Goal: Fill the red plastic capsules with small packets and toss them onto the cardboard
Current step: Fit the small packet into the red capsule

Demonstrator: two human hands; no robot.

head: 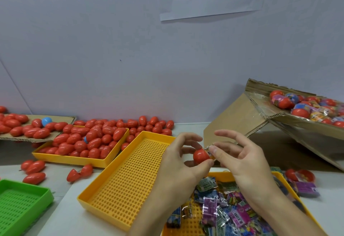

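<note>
If the packet (210, 149) is not pushed fully into the red capsule (201, 156), it could snag the rim and keep the halves from closing, so a toss toward the cardboard (240, 118) would spill it. The left hand (178, 154) grips the capsule between thumb and fingertips above the trays, while the right hand (240, 158), just beside it, pinches the packet at the capsule's mouth.
</note>
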